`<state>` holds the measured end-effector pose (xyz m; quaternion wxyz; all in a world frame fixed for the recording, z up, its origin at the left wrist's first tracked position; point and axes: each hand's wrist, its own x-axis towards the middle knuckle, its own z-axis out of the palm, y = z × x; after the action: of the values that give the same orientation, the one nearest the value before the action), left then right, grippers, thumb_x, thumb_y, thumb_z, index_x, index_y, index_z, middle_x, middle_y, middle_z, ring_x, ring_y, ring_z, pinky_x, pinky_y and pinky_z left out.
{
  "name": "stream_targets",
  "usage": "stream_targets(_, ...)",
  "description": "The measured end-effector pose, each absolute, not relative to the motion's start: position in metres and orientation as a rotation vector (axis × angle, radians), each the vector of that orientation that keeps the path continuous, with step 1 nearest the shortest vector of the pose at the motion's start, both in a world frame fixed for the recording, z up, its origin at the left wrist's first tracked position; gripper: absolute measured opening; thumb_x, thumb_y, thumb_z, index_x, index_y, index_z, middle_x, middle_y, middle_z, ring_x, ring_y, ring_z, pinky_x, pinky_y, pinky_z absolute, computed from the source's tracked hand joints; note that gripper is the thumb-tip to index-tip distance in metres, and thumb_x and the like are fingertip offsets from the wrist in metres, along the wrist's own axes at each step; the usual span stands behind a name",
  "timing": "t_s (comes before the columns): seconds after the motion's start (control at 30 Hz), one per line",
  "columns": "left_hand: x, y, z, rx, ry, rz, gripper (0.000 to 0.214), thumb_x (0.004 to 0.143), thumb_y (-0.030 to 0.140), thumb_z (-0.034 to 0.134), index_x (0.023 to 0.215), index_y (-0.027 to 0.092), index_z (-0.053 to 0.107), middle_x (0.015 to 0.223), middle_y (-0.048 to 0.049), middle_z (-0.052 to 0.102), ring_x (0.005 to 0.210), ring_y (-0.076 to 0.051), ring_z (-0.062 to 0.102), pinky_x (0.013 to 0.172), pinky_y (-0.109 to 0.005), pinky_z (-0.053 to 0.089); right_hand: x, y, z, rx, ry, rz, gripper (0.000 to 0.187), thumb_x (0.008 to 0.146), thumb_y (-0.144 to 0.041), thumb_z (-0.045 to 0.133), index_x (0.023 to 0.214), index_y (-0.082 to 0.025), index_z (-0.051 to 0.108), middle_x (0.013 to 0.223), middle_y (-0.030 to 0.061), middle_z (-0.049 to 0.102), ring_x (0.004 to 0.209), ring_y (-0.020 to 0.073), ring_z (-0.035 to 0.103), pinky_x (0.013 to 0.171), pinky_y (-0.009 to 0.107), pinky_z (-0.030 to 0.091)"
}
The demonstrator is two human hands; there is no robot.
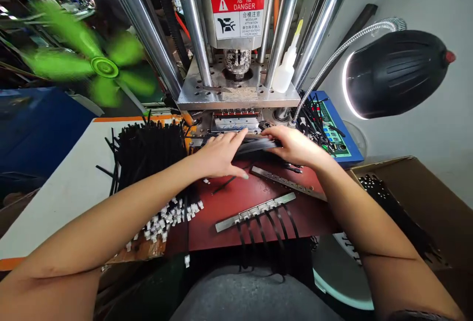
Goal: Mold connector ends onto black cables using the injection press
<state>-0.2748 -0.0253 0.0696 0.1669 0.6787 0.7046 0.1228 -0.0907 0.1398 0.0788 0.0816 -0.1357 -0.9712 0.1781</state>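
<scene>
Our left hand [218,153] and right hand [296,146] both lie open, palms down and fingers extended, neither closed into a grip. The fingers of both rest on a flat bundle of black wires [254,144], which lies between them at the front edge of the steel mould [236,121] of a press.

At 12 o'clock from the hands, the press's chrome columns [194,20] rise beside a red-and-white DANGER label [237,20], and a white squeeze bottle [284,72] stands on the steel platen [236,94]. Just below the hands lies a red work mat [240,225] on the surface [55,183]. On the mat, at 6 o'clock, a slotted steel bar [254,211] holds black wires that hang over the mat's near edge. A second steel bar [284,182] lies at about 4 o'clock from the left hand.

At 8 o'clock, small white connectors [166,217] lie heaped, and at 10 o'clock stands a thick mass of black wires [148,153]. Farther out, a green fan [103,67] spins at 10 o'clock, while a black lamp [395,72] and a blue tray [332,134] sit at 2 o'clock. A cardboard box [417,208] lies at 4 o'clock.
</scene>
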Motion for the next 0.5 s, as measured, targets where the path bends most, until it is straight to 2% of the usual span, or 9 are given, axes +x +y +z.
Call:
stream_targets(0.03,-0.275,-0.021,0.056,1.947,2.068,0.204,0.128,0.062,0.059,0.084,0.159,0.017,0.011,0.162,-0.0209,0.020,0.146,-0.042,0.026,0.117,-0.056,0.025,-0.098,0.141,0.071,-0.414,-3.000,0.427,0.055,0.080,-0.022,0.072,0.131,-0.010,0.057,0.128,0.0173,0.061,0.118,0.0302,0.058,0.102,0.041,0.046)
stream_targets(0.1,-0.279,-0.011,0.035,1.958,2.077,-0.005,0.140,0.058,0.064,0.084,0.159,0.015,0.002,0.164,-0.0221,0.006,0.150,-0.044,0.012,0.118,-0.062,0.015,-0.114,0.141,0.054,-0.421,-3.180,0.290,0.085,0.076,-0.031,0.081,0.146,-0.005,0.042,0.149,0.0248,0.042,0.138,0.0375,0.040,0.114,0.049,0.035)
stream_targets(0.17,-0.286,-0.002,0.023,1.989,2.034,-0.053,0.129,0.065,0.069,0.077,0.159,0.014,0.007,0.164,-0.0214,0.012,0.151,-0.041,0.013,0.119,-0.062,0.012,-0.128,0.136,0.040,-0.443,-3.303,0.256,0.098,0.079,-0.042,0.080,0.153,-0.002,0.029,0.157,0.0262,0.027,0.146,0.0394,0.026,0.119,0.053,0.027)
stream_targets(0.2,-0.290,0.002,0.021,2.020,2.026,-0.041,0.120,0.070,0.069,0.073,0.158,0.014,0.013,0.162,-0.0208,0.019,0.150,-0.039,0.018,0.120,-0.061,0.013,-0.133,0.133,0.036,-0.457,-3.327,0.237,0.099,0.080,-0.045,0.078,0.153,-0.001,0.027,0.157,0.0267,0.027,0.146,0.0393,0.027,0.119,0.053,0.026)
stream_targets(0.27,-0.296,0.007,0.022,2.098,2.044,-0.004,0.095,0.079,0.062,0.069,0.152,0.014,0.031,0.153,-0.0190,0.041,0.142,-0.036,0.036,0.118,-0.056,0.023,-0.139,0.127,0.035,-0.451,-3.341,0.155,0.094,0.080,-0.047,0.078,0.149,0.001,0.035,0.150,0.0278,0.039,0.140,0.0386,0.037,0.116,0.050,0.032)
stream_targets(0.33,-0.297,0.006,0.025,2.163,2.076,0.016,0.067,0.085,0.048,0.068,0.139,0.014,0.049,0.135,-0.0154,0.059,0.126,-0.033,0.055,0.109,-0.048,0.039,-0.142,0.124,0.042,-0.407,-3.375,0.053,0.074,0.081,-0.037,0.078,0.137,0.000,0.048,0.137,0.0259,0.053,0.130,0.0365,0.048,0.111,0.045,0.039)
stream_targets(0.4,-0.293,0.003,0.026,2.205,2.099,0.019,0.045,0.087,0.037,0.065,0.125,0.014,0.059,0.117,-0.0120,0.067,0.109,-0.030,0.064,0.096,-0.041,0.048,-0.145,0.123,0.051,-0.379,-3.450,0.022,0.055,0.083,-0.026,0.073,0.129,-0.003,0.055,0.125,0.0217,0.062,0.118,0.0329,0.059,0.100,0.039,0.047)
stream_targets(0.5,-0.282,-0.005,0.023,2.294,2.122,0.002,0.032,0.089,0.029,0.061,0.117,0.013,0.062,0.111,-0.0113,0.067,0.104,-0.029,0.065,0.090,-0.037,0.051,-0.152,0.124,0.060,-0.386,-3.554,0.075,0.042,0.080,-0.023,0.070,0.119,-0.008,0.063,0.110,0.0156,0.071,0.097,0.0283,0.068,0.079,0.032,0.053)
